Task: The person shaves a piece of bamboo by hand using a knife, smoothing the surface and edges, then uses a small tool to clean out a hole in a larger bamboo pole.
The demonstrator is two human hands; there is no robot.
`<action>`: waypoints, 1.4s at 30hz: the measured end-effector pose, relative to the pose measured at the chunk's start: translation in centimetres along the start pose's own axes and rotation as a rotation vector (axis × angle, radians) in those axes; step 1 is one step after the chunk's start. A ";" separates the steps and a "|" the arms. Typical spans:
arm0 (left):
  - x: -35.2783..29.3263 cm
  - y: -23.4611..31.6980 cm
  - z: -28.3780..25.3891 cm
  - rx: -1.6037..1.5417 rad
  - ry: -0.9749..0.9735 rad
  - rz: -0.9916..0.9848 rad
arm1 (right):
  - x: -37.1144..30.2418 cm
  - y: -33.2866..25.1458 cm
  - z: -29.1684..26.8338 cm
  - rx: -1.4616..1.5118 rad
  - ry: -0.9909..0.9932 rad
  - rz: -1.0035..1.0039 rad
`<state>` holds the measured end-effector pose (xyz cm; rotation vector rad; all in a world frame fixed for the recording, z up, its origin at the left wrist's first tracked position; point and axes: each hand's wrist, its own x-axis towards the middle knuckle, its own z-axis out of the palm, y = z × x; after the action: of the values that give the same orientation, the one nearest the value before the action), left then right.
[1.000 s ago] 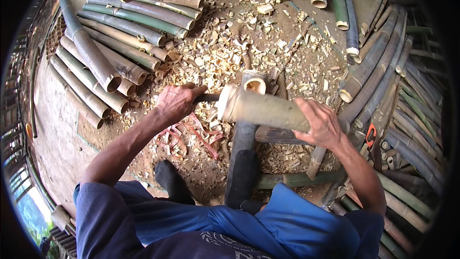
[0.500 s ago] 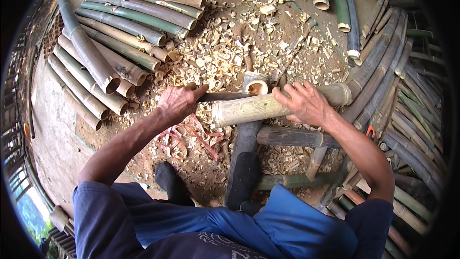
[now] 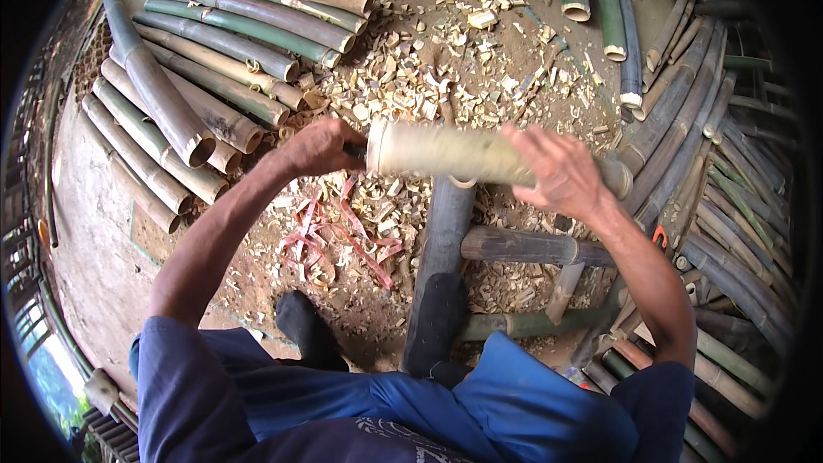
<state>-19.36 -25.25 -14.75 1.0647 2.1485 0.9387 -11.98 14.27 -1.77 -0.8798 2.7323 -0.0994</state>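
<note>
My left hand (image 3: 323,146) is closed round the handle of a knife (image 3: 356,154). Only a dark bit of it shows beside the fist; its blade is hidden behind a pale bamboo tube (image 3: 446,150). The tube is smeared by motion and lies nearly level, left to right, over the dark bamboo post (image 3: 447,219) of a low work stand. My right hand (image 3: 559,173) grips the tube towards its right end, fingers across the top and thumb on the near side.
Cut bamboo poles (image 3: 249,34) lie in a row at the far left. More poles (image 3: 669,120) are stacked along the right side. Wood chips (image 3: 411,103) cover the ground ahead, and red strips (image 3: 356,236) lie nearer. A crossbar (image 3: 523,246) joins the post; my feet (image 3: 310,326) flank its base.
The bamboo tube has moved up and away from me, its left end rising most. My left hand has moved slightly away, and the knife blade is now out of sight. My right hand has shifted right.
</note>
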 end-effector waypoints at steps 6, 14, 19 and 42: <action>2.4 0.6 -0.2 0.083 0.321 -0.369 | 1.7 0.2 -3.4 0.589 0.219 0.486; 4.2 3.1 2.4 0.514 0.504 -0.468 | 2.5 5.7 3.5 0.625 0.232 0.815; 4.2 4.6 4.1 0.329 0.611 -0.407 | 0.8 6.6 4.6 0.393 0.243 0.854; 14.5 7.0 7.4 0.040 0.249 -0.251 | -44.3 -19.6 22.9 0.387 0.835 1.849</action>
<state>-18.56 -7.63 -16.17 0.7027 2.4431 0.9527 39.86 24.53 -10.60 2.1522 2.7045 -0.6121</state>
